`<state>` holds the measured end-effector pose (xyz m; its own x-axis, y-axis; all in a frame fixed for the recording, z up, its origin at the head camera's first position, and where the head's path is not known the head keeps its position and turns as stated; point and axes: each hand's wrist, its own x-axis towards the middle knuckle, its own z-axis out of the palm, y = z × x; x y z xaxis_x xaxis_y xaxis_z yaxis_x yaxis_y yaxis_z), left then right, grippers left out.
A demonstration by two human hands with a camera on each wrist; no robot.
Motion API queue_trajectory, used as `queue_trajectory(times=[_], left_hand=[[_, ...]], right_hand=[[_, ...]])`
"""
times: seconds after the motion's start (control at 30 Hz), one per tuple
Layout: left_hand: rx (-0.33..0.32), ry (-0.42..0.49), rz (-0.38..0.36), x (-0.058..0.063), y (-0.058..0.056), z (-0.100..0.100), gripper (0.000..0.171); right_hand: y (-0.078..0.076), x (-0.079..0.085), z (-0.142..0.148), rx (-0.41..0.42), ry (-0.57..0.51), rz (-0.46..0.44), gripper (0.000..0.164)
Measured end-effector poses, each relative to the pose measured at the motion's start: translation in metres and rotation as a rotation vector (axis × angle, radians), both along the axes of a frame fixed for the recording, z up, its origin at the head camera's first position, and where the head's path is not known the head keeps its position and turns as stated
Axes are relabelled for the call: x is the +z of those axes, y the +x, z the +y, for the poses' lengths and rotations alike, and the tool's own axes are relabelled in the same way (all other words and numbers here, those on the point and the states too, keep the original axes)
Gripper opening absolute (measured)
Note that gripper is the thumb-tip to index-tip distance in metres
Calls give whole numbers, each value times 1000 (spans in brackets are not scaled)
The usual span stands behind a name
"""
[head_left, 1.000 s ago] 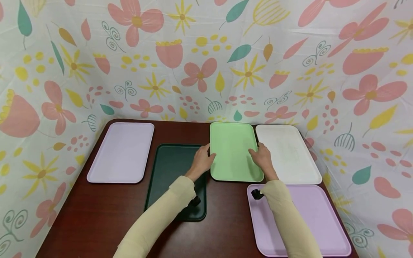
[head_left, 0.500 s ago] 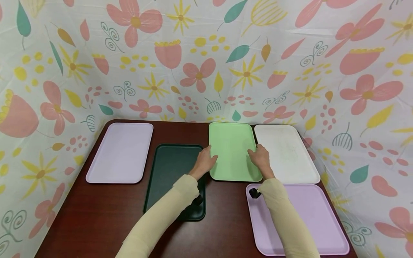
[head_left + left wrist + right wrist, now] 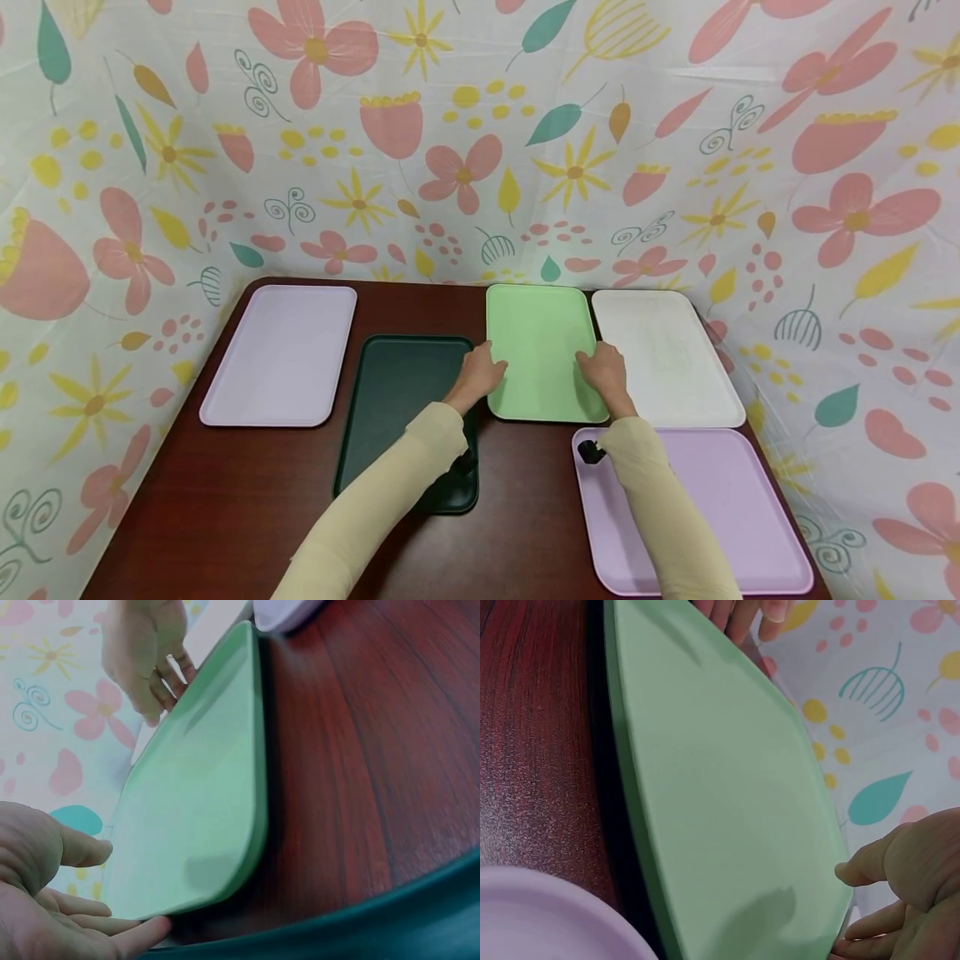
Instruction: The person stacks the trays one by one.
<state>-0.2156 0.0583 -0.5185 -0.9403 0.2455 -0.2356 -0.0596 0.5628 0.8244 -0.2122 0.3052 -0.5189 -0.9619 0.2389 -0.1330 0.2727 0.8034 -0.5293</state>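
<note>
A light green tray [image 3: 543,358] lies flat on the dark wooden table, with my hands at its two long sides. My left hand [image 3: 478,372] touches the left edge; in the left wrist view its fingers [image 3: 139,937] lie fairly straight along the rim, thumb apart above. Along the right edge is my right hand [image 3: 604,375]. Its thumb [image 3: 866,862] hovers over the rim in the right wrist view, its shadow falling on the tray, while the other fingers stay outside, partly hidden. Neither hand is curled round the tray.
Under my left forearm lies a dark green tray [image 3: 408,392]. A white tray [image 3: 667,358] adjoins the green one on the right. My right forearm crosses a purple tray [image 3: 720,500] at the front right. A pale lilac tray [image 3: 281,357] is at the far left. Flowered cloth [image 3: 450,167] surrounds the table [image 3: 225,508].
Both hands have slid slightly nearer along the green tray's edges, the left one also a little inward. The trays keep their places; the head view shifted slightly.
</note>
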Motion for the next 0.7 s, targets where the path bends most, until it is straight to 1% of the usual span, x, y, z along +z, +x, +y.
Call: queue_trajectory(times=[0.13,0.33,0.5,0.6,0.7], left_hand=[[20,21,-7,1,-2,0,58],[31,82,-20,4,-4,-5,54],[68,131,-43,6,-3,-10,52],[93,161,-56,7,-4,-11,53],[118,194,-73,8,-5,-12,53]], right_hand=[[0,0,0,7,13,-12,51],[-1,0,1,-6,25,15,44],[0,0,1,-18,16,4,46],[3,0,2,-25,-12,18,45],[6,1,1,-46,-93,41,35]])
